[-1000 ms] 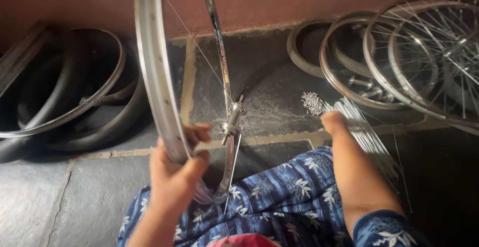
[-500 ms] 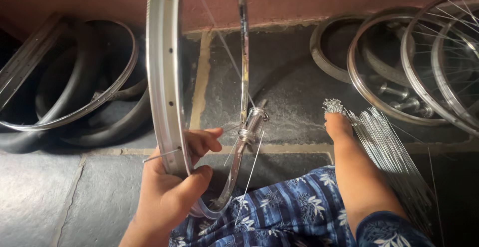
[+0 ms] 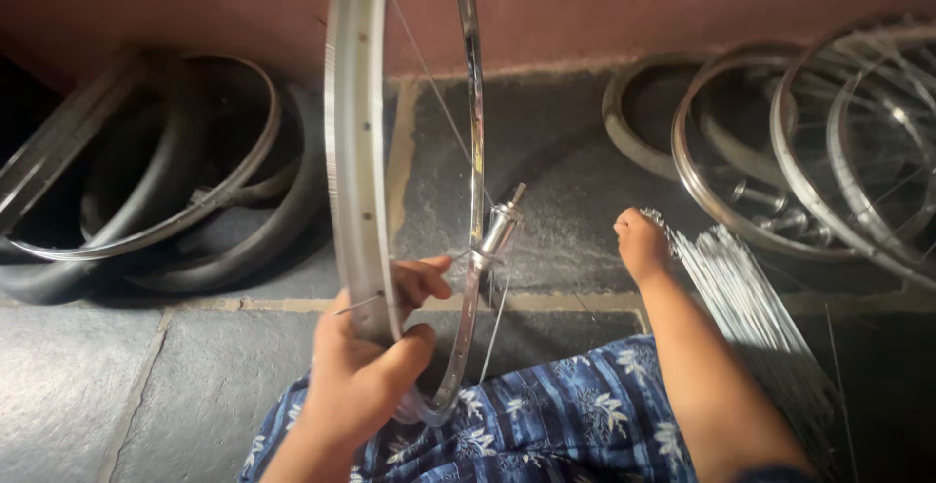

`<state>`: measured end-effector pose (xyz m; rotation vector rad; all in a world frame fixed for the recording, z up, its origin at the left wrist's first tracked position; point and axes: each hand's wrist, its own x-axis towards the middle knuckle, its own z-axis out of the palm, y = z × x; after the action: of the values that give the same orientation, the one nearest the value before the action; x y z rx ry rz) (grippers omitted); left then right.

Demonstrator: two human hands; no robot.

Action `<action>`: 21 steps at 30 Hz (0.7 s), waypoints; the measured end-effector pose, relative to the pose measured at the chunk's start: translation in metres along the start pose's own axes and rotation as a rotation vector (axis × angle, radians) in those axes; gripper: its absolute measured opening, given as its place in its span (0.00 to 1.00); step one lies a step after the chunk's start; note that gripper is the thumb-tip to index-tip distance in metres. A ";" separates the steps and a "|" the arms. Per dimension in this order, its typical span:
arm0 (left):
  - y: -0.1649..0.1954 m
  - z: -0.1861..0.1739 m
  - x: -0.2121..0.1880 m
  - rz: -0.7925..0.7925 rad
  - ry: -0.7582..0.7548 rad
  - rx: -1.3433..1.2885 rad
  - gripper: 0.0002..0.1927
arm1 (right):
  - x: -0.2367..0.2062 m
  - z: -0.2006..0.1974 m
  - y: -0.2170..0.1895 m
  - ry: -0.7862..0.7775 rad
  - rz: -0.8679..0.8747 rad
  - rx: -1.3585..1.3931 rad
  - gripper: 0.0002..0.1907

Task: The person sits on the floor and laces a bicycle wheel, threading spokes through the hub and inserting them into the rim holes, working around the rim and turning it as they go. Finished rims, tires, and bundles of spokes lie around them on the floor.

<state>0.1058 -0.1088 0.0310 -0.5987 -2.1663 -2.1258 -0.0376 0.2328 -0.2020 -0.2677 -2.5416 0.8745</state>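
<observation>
Left hand is wrapped round the shiny silver bicycle wheel rim at lower centre of the frame, thumb on the near side, fingers curled through to the inside. Solid grip, rim standing upright on edge w/ its bottom resting on the lap in blue leaf-print fabric. The small chrome hub w/ axle sits in the middle of the rim, tilted, w/ only a couple of thin spokes on it so far, one running up toward the top of the frame.

Right hand is out at centre-right, down on the bundle of loose silver spokes lying on the dark stone floor. Fingers are bent down into the bundle, but can't tell if they've actually pinched one or are just touching the pile, since the tips are hidden.

IMO to do this bit well: pull one spoke only, by the end, so the rest don't fan out. Keep the left grip steady so the hub doesn't swing and bend what's already laced.

Rest of the scene: black rubber tyres w/ an old rim at upper left, stack of spoked wheels and bare rims at upper right, reddish wall across the top.
</observation>
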 end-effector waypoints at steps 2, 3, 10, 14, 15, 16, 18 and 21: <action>0.003 -0.002 -0.002 0.035 0.012 -0.010 0.14 | -0.008 -0.015 -0.037 0.012 0.180 0.412 0.05; 0.005 -0.003 -0.004 0.053 0.024 0.002 0.14 | -0.020 -0.026 -0.057 0.043 0.137 0.508 0.08; 0.024 -0.003 -0.034 -0.135 0.189 0.034 0.16 | -0.148 -0.141 -0.223 0.084 -0.274 0.696 0.07; 0.048 0.009 -0.056 -0.012 0.211 0.026 0.12 | -0.187 -0.207 -0.292 0.094 -0.708 0.735 0.09; 0.055 0.012 -0.064 0.024 0.215 0.076 0.12 | -0.190 -0.218 -0.305 0.126 -0.779 0.742 0.09; 0.061 0.015 -0.070 0.057 0.220 0.127 0.11 | -0.192 -0.226 -0.316 0.156 -0.849 0.748 0.10; 0.071 0.018 -0.082 0.000 0.236 0.142 0.14 | -0.196 -0.236 -0.332 0.190 -0.923 0.734 0.10; 0.081 0.024 -0.086 -0.005 0.257 0.197 0.15 | -0.195 -0.240 -0.349 0.209 -0.938 0.687 0.09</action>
<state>0.2153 -0.1073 0.0811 -0.2877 -2.1949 -1.8415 0.2325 0.0274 0.1182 0.9058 -1.6913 1.1254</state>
